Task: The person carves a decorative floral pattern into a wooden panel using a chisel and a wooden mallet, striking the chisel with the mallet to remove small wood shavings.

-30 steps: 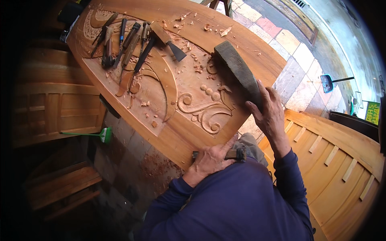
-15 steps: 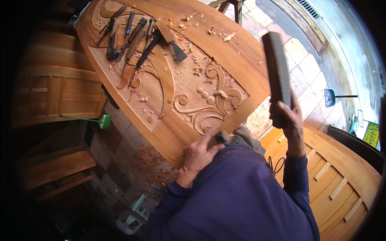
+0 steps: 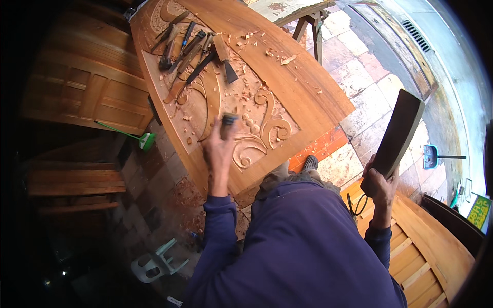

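My left hand (image 3: 218, 149) is closed around a short tool with a dark, blue-banded end (image 3: 229, 119), held above the carved wooden panel (image 3: 308, 92). Motion blurs this hand, and the tool's lower part is hidden. Out to the right, off the panel, my right hand (image 3: 380, 184) grips a dark, flat-sided wooden mallet (image 3: 399, 132), which tilts up and away from me. Scrolls and leaves stand in relief on the panel beneath my left hand. Farther up it lies a cluster of several chisels (image 3: 190, 49), beside a wide-bladed chisel (image 3: 224, 56).
Wood shavings (image 3: 288, 60) litter the panel. A trestle leg (image 3: 317, 38) stands beyond it. To the left are a green broom (image 3: 147, 141) and a pale plastic stool (image 3: 154, 264). At right lie another wooden panel (image 3: 411, 256) and a dustpan (image 3: 430, 156).
My left hand has risen from near my lap to above the carving, bringing the dark-ended tool. My right hand and the mallet have swung right and lower. The whole view has shifted.
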